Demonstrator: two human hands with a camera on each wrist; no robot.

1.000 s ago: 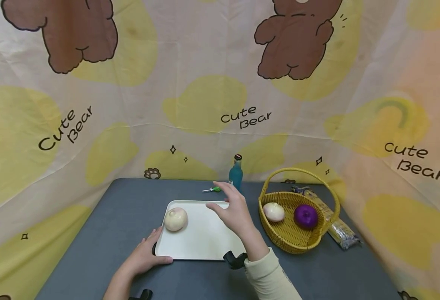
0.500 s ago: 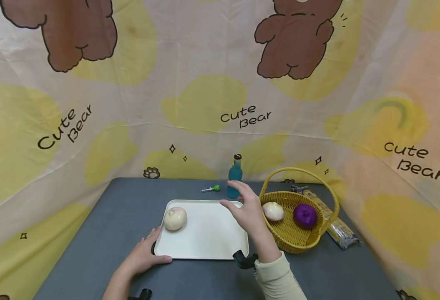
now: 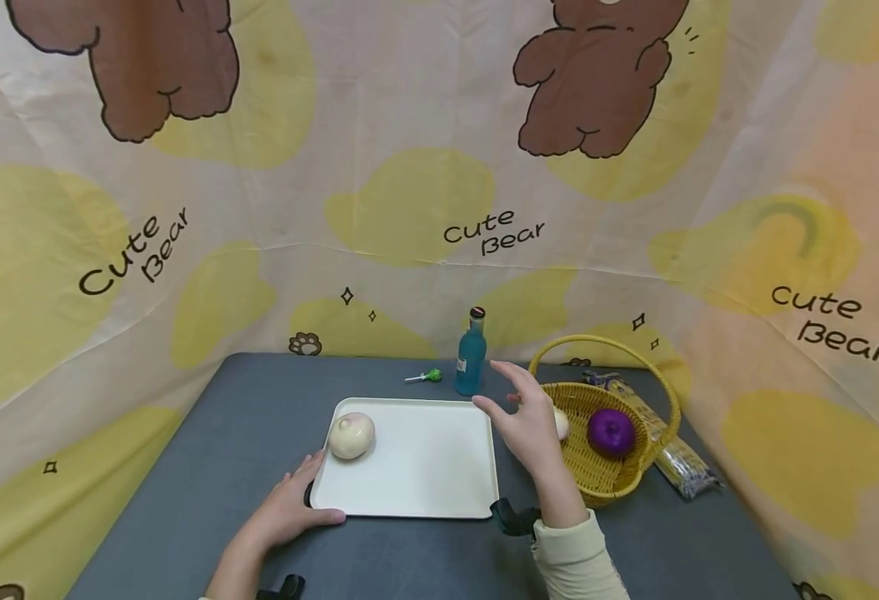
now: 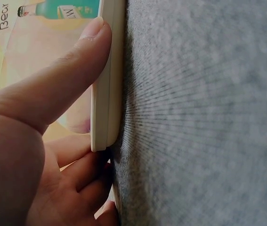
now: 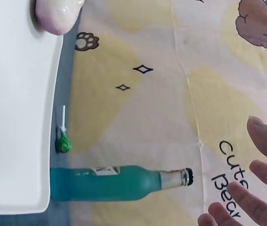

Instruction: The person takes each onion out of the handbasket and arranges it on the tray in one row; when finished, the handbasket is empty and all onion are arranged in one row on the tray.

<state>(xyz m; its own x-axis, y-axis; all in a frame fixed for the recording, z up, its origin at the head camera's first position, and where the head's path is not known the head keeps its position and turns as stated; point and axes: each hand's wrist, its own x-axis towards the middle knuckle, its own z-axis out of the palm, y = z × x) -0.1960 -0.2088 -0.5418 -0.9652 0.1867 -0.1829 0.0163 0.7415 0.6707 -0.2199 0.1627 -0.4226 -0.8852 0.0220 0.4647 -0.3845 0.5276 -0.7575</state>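
Note:
My left hand (image 3: 287,507) holds the near left corner of a white tray (image 3: 432,467), thumb along its front edge and fingers along its left side. In the left wrist view the thumb (image 4: 72,75) lies against the tray's rim (image 4: 106,84). A pale whole onion (image 3: 352,436) sits at the tray's left end. My right hand (image 3: 526,423) is raised with nothing in it, thumb and fingers spread apart, between the tray and a yellow wicker basket (image 3: 596,492). In the basket are a purple onion (image 3: 611,432) and a white onion (image 3: 561,423), the latter partly hidden behind the hand.
A blue-green bottle (image 3: 471,362) stands upright behind the tray's right part. A green-wrapped lollipop (image 3: 430,376) lies to its left. A long clear-and-yellow packet (image 3: 682,467) lies right of the basket, partly behind it. A printed cloth (image 3: 394,208) hangs behind the grey table (image 3: 177,500).
My right hand has moved right, from over the tray to beside the basket, uncovering the bottle and covering part of the white onion. The left hand has stayed at the tray's corner.

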